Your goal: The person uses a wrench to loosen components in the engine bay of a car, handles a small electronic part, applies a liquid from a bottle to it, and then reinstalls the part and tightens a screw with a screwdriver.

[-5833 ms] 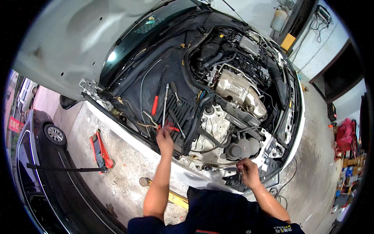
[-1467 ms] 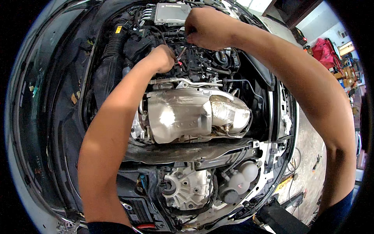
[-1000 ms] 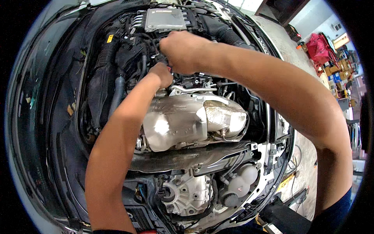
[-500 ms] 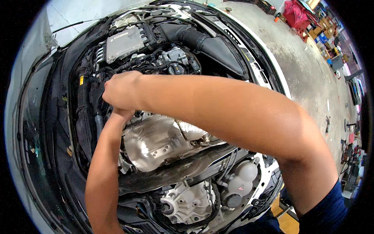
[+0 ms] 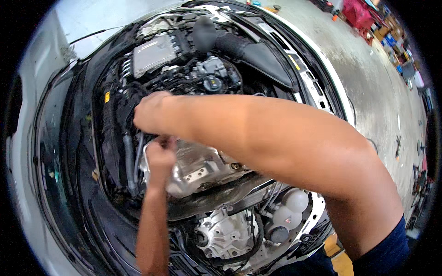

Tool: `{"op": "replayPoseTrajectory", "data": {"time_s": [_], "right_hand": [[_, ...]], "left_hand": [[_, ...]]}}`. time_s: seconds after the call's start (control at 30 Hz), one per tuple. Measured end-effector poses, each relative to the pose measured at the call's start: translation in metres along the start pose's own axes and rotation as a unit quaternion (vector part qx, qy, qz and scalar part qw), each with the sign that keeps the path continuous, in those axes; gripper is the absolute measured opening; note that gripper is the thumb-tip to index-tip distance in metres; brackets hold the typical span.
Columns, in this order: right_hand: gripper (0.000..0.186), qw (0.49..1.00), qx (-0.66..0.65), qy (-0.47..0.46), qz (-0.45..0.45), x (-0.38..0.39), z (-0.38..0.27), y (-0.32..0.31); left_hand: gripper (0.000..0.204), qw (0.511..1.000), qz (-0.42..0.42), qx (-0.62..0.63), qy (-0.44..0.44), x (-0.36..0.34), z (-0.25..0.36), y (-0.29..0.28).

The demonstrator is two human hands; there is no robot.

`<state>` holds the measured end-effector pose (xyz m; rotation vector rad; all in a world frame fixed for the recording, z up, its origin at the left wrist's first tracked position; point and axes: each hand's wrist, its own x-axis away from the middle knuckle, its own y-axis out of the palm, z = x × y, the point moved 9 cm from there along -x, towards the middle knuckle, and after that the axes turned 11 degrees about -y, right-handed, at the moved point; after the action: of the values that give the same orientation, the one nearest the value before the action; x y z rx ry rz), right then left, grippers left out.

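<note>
My right arm reaches across the open engine bay, and my right hand (image 5: 153, 110) is down among black hoses and wiring behind the metal heat shield (image 5: 189, 172). Its fingers bend downward, and their tips are hidden behind the hand. Just below it, my left hand (image 5: 161, 155) is over the heat shield's left end, its fingers curled in. Anything held in either hand is hidden. A dark grey hose (image 5: 129, 158) runs close by on the left of my left hand.
Beyond my right arm are a silver control box (image 5: 154, 57), a black oil cap (image 5: 212, 83) and a black air duct (image 5: 269, 64). Nearer me sit a white cast housing (image 5: 225, 234) and a translucent coolant tank (image 5: 291, 209). Boxes (image 5: 391, 39) lie along the right side of the floor.
My left hand has moved right and toward me, away from under the right hand and over the heat shield. The whole view has shifted slightly; my right hand stays in the same area.
</note>
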<state>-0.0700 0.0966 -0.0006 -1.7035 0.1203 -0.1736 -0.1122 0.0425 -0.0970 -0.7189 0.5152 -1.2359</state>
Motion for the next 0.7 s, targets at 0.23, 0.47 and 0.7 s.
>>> {"op": "replayPoseTrajectory", "data": {"time_s": [0.23, 0.47, 0.7], "right_hand": [[0.035, 0.99, -0.02, 0.14, -0.018, 0.019, 0.001, 0.0], [0.033, 0.966, 0.02, 0.245, -0.086, 0.015, -0.006, -0.003], [0.04, 0.967, 0.153, 0.19, -0.078, 0.004, -0.012, 0.01]], "left_hand": [[0.022, 0.958, 0.013, 0.277, -0.067, 0.079, 0.057, 0.056], [0.033, 0.947, 0.061, 0.315, 0.008, 0.087, 0.049, 0.043], [0.036, 0.898, 0.024, 0.437, -0.043, 0.094, 0.039, 0.039]]}}
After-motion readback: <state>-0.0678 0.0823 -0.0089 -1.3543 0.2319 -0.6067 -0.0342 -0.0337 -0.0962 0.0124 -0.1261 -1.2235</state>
